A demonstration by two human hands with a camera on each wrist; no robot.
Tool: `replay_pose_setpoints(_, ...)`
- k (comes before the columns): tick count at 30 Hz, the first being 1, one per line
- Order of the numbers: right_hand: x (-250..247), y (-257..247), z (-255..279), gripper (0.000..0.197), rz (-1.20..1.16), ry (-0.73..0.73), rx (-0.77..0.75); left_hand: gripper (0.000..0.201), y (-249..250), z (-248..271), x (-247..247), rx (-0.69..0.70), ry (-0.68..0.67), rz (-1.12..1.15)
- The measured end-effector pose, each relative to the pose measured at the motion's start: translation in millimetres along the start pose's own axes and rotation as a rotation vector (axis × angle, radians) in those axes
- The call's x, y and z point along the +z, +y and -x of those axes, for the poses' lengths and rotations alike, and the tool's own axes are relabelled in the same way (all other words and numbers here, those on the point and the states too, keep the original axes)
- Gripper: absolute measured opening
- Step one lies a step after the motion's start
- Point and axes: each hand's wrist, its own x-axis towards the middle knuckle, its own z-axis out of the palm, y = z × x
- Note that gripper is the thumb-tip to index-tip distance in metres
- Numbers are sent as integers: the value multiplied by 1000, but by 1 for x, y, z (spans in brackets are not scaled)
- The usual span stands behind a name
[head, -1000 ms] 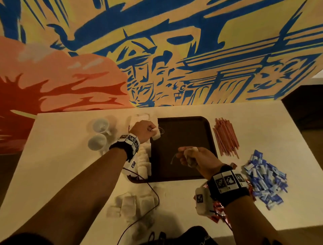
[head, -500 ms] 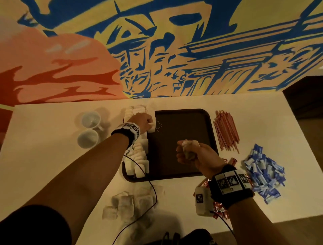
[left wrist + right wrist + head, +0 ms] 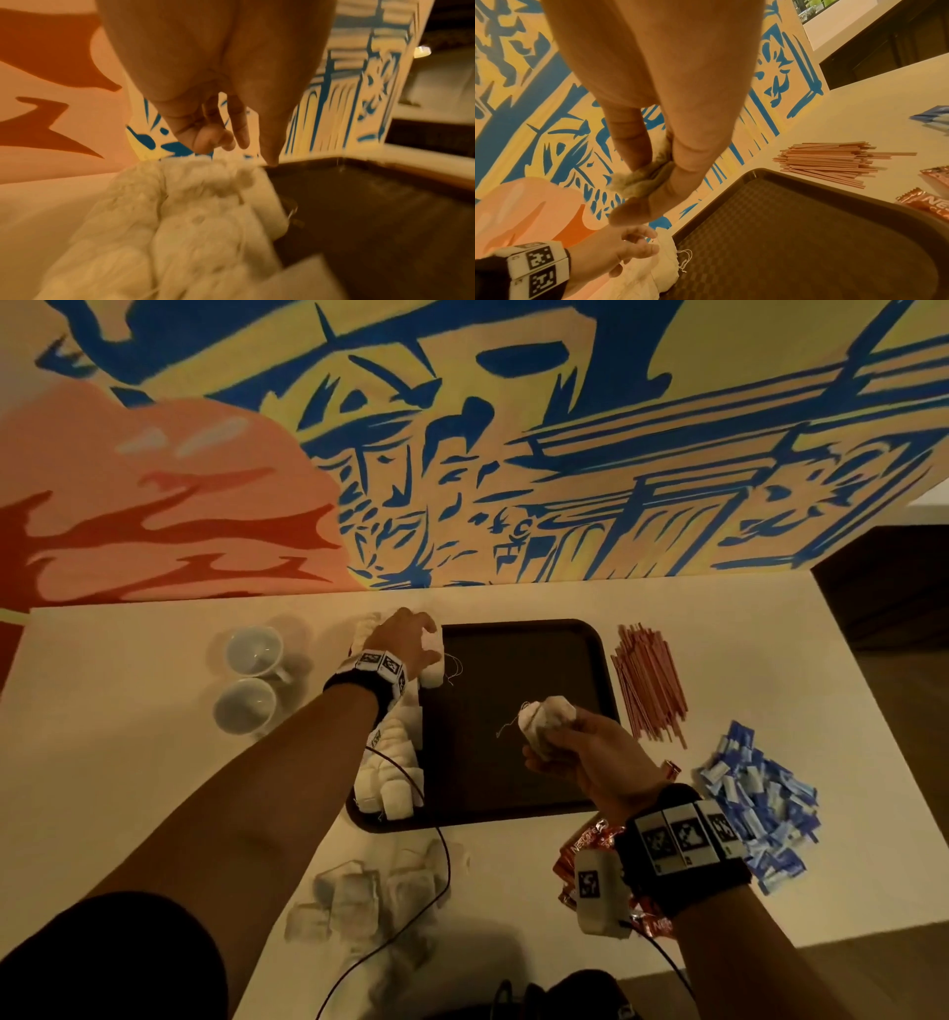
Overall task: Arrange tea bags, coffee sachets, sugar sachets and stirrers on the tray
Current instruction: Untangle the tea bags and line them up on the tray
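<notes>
A dark brown tray [image 3: 513, 660] lies mid-table, with a row of white tea bags [image 3: 395, 752] lined up along its left edge. My left hand [image 3: 411, 644] rests with relaxed fingers on the far end of that row; the left wrist view shows the fingertips [image 3: 241, 142] just above the tea bags [image 3: 180, 223] and holding nothing. My right hand [image 3: 575, 747] hovers over the tray's middle and grips a small bunch of tea bags [image 3: 544, 721], pinched between thumb and fingers [image 3: 639, 178], a string dangling.
Pink stirrers [image 3: 649, 685] lie right of the tray, with blue sugar sachets [image 3: 755, 803] beyond and red coffee sachets [image 3: 580, 850] under my right wrist. Loose tea bags [image 3: 359, 901] sit near the front edge. Two white cups [image 3: 246, 675] stand at left. A painted wall backs the table.
My left hand slid to the far end of the tea bag row and its fingers loosened. My right hand carried its tea bags a little farther over the tray.
</notes>
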Motion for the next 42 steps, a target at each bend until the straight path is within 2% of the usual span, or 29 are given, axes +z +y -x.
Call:
replay_pose_setpoints(4,-2,-5,9,31,-53,-25,-64,29,16,40,-15,0,189,248)
replay_pose_setpoints(7,0,-9,20,28,-101,-72,-101,18,36,91,-23,-11,286,501)
replay_pose_setpoints(10,3,-9,32,25,-89,-96,-138,8,56,146,-25,18,257,618)
replay_pose_setpoints(13,5,-6,42,25,-62,-135,-169,19,71,191,-23,55,173,741)
replay_pose_setpoints(15,5,-4,50,24,-37,-152,-186,18,83,216,-22,55,119,816)
replay_pose_setpoints(18,7,-2,64,24,-16,-186,-216,15,101,244,-20,105,103,843)
replay_pose_setpoints(22,6,2,80,20,-36,-195,-239,16,110,260,-18,106,158,850)
replay_pose_setpoints(27,-6,2,95,12,-207,-53,-203,15,123,283,-26,90,264,894)
replay_pose_setpoints(30,-16,3,101,14,-298,-11,-193,14,128,297,-32,89,284,880)
replay_pose_setpoints(33,-22,8,107,14,-324,-62,-142,9,136,312,-39,114,217,945)
replay_pose_setpoints(35,-23,12,112,8,-295,-118,-92,10,139,321,-41,151,177,968)
replay_pose_setpoints(36,-22,13,114,10,-272,-144,-70,10,141,326,-41,171,165,966)
replay_pose_setpoints(39,-18,15,118,39,-128,-229,-4,12,149,340,-45,224,168,970)
replay_pose_setpoints(42,-17,16,127,38,34,-325,-10,9,155,348,-46,260,170,936)
